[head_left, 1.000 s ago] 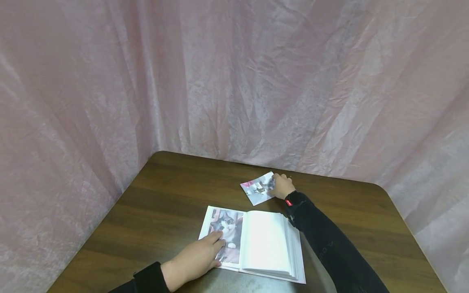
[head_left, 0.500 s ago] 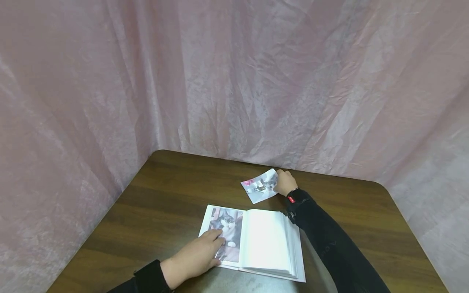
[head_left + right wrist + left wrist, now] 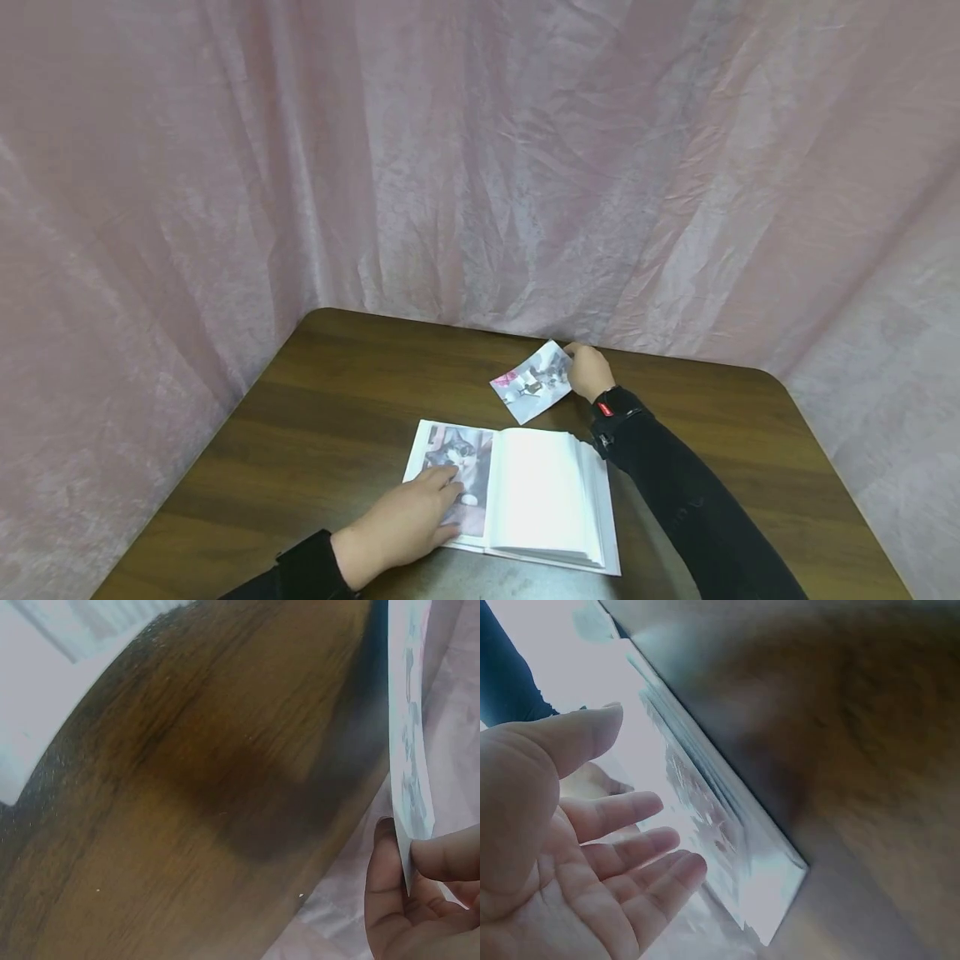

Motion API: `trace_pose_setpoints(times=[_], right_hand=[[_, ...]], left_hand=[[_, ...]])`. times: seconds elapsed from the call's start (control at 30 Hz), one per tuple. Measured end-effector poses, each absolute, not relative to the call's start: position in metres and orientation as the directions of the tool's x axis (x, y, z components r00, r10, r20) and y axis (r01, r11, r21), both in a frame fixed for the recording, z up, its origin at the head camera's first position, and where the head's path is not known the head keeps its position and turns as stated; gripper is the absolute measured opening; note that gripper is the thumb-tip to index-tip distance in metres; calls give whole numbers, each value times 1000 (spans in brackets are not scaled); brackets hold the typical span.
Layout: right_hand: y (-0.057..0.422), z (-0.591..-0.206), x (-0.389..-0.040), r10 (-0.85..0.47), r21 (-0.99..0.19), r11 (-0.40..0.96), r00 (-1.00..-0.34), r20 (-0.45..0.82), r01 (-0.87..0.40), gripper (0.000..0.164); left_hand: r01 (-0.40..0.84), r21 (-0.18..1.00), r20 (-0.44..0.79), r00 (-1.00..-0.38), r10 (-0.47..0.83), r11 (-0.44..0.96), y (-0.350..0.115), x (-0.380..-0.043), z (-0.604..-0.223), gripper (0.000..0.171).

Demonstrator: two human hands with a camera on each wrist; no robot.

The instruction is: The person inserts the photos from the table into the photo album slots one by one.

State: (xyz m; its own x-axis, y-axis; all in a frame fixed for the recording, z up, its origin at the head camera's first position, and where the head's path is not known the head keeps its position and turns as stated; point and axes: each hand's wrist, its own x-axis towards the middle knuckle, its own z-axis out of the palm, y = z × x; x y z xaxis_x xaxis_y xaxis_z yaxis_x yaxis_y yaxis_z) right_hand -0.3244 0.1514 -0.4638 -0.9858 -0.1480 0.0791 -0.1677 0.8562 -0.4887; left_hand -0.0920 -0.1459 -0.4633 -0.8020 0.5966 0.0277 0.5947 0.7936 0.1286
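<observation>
My right hand [image 3: 590, 372] pinches a loose photo [image 3: 534, 385] by its right edge, beyond the album. In the right wrist view the thumb lies on one face of the photo [image 3: 409, 735] and the fingers on the other; it is seen nearly edge-on, off the tabletop. An open photo album [image 3: 536, 492] lies near the front of the table, a blank white page on its right side. A cat picture [image 3: 468, 467] fills the left page. Over that page's lower left lies my left hand [image 3: 405, 521], partly covering the picture. Its fingers [image 3: 641, 859] are loosely bent and hold nothing.
The brown wooden table [image 3: 345, 392] has rounded far corners. Pink curtains [image 3: 465, 167] hang close behind its back edge. My right sleeve [image 3: 675, 483] passes beside the album's right side.
My right hand has moved slightly right and farther away, with the photo raised a little in its grip. The left hand stays on the album page.
</observation>
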Motion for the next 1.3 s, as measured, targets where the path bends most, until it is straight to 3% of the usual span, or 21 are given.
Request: trace_pose_setpoints(times=[0.53, 1.07, 1.3], right_hand=[[169, -457, -319, -127, -627, 769, -991, 41, -124, 46], [184, -446, -307, -120, -676, 727, -992, 44, -118, 41], [180, -439, -307, -141, -717, 683, -988, 57, -138, 37]], left_hand=[[647, 138, -26, -755, 655, 750, -109, -100, -457, 62], [702, 161, -62, -694, 717, 693, -68, -105, -464, 71], [684, 185, -87, -704, 705, 706, -68, -106, -464, 69]])
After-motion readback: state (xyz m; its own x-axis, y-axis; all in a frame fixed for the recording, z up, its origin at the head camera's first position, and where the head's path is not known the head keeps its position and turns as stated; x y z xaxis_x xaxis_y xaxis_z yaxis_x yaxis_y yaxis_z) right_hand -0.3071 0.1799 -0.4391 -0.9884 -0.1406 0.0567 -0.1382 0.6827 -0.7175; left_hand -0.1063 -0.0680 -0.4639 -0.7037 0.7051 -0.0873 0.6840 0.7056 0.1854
